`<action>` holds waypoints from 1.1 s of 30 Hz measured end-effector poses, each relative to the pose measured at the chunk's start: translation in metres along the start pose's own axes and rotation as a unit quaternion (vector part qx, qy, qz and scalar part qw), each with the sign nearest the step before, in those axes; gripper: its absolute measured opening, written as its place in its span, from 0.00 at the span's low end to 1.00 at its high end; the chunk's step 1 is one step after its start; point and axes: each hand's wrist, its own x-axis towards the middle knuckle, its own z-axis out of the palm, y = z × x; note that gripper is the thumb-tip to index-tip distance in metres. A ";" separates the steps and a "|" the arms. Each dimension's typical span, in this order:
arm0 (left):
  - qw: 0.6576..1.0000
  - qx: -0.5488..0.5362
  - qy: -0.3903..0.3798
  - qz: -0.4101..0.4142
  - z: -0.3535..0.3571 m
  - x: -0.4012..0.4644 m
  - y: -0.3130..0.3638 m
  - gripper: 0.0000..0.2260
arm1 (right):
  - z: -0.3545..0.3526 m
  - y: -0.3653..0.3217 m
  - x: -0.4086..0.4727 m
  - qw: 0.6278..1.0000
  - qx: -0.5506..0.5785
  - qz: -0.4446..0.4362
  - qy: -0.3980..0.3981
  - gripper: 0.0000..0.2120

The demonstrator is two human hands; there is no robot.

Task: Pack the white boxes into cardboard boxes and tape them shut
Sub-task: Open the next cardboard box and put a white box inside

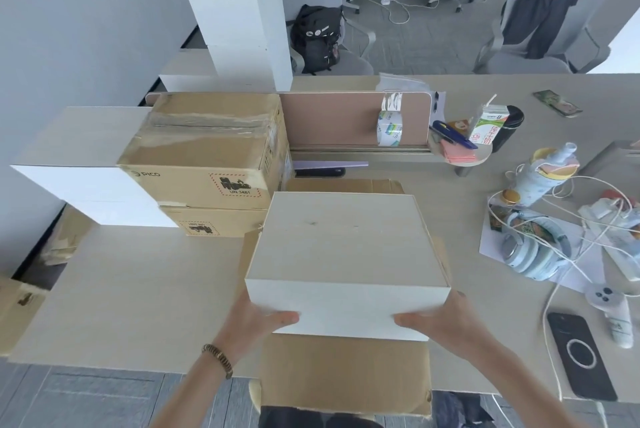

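I hold a flat white box [341,254] level over an open cardboard box [343,372], whose near flap hangs over the table's front edge. My left hand [258,322] grips the white box's near left corner, and my right hand [446,322] grips its near right corner. The open box's inside is hidden under the white box. Two closed cardboard boxes [207,150] are stacked at the left, the upper one taped. More white boxes [86,168] are stacked beside them at the far left. A roll of printed tape [390,126] hangs on the desk divider.
The table's right side is cluttered: headphones [533,251], white cables, a bottle [543,171], a controller [613,313], a black phone [581,355] and a drink carton [488,124]. A white pillar [242,12] stands behind the boxes. Office chairs and a backpack [317,38] are beyond the table.
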 end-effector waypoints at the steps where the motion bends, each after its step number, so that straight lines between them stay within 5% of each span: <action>1: 1.000 0.003 -0.002 0.002 0.000 0.002 -0.001 0.20 | 0.002 0.002 0.001 1.000 -0.004 0.001 0.003 0.41; 9: 1.000 0.029 0.000 -0.007 0.001 0.023 -0.020 0.29 | 0.010 0.010 0.014 1.000 0.001 0.015 0.007 0.35; 16: 0.996 0.080 -0.004 -0.034 0.000 0.031 -0.049 0.27 | 0.019 0.008 0.017 0.999 0.022 0.021 0.020 0.24; 23: 0.996 0.079 -0.003 -0.048 0.007 0.045 -0.083 0.41 | 0.030 0.017 0.021 1.000 0.017 -0.002 0.018 0.57; 27: 0.992 0.127 -0.006 -0.006 0.010 0.056 -0.095 0.56 | 0.039 0.024 0.025 0.999 -0.019 -0.033 0.004 0.61; 33: 0.993 0.117 -0.015 0.001 0.015 0.054 -0.094 0.52 | 0.050 0.049 0.038 0.991 -0.102 -0.091 -0.011 0.61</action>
